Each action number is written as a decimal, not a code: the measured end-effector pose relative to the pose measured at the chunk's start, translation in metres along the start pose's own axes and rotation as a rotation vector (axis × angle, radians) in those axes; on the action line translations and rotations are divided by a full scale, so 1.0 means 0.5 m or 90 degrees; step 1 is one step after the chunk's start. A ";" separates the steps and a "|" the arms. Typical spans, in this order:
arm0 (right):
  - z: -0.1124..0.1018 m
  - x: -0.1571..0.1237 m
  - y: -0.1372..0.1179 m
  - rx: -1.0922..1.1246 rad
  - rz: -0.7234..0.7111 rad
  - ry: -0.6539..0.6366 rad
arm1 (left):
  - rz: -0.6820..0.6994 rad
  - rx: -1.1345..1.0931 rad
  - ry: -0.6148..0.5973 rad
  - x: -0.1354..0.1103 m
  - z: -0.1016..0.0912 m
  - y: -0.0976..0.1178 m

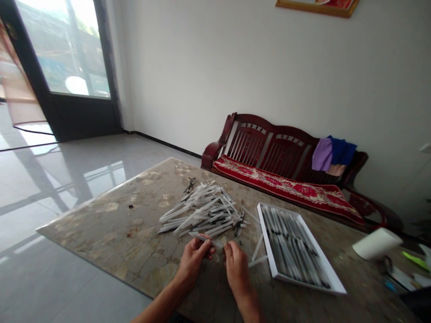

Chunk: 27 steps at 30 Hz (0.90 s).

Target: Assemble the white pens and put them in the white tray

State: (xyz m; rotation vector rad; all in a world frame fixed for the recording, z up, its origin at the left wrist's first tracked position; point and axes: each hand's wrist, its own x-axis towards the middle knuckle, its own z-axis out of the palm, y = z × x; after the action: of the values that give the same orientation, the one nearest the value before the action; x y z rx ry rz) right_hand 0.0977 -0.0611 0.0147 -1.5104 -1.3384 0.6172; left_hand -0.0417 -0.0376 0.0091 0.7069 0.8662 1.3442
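Note:
My left hand (pixel 193 258) and my right hand (pixel 236 268) are closed round the two ends of one clear pen (pixel 206 238), held just above the stone-patterned table (pixel 111 229). Right behind them lies a loose heap of several clear pens (pixel 204 211). To the right of my right hand stands a white tray (pixel 323 269) packed with pens laid side by side. A couple of stray pens (pixel 257 251) lie between my right hand and the tray.
Black glasses (pixel 190 184) lie beyond the heap. A white paper roll (pixel 376 243) and small items sit at the table's right end. Behind the table stands a wooden bench (pixel 269 148) with a red cushion and clothes. A glass door (pixel 63 49) is at far left.

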 end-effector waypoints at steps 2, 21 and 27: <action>-0.005 -0.003 0.001 -0.008 -0.001 -0.022 | -0.003 -0.004 -0.001 0.000 0.000 0.000; 0.003 -0.013 0.007 0.040 0.056 -0.021 | -0.014 0.031 -0.048 -0.002 0.005 0.003; 0.000 -0.018 0.007 0.056 0.012 -0.042 | 0.001 0.043 -0.042 0.002 0.002 -0.004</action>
State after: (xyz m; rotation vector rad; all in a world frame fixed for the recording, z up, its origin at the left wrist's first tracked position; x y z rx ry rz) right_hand 0.0967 -0.0691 0.0097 -1.4440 -1.3304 0.7353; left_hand -0.0399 -0.0368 0.0075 0.8001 0.8622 1.2913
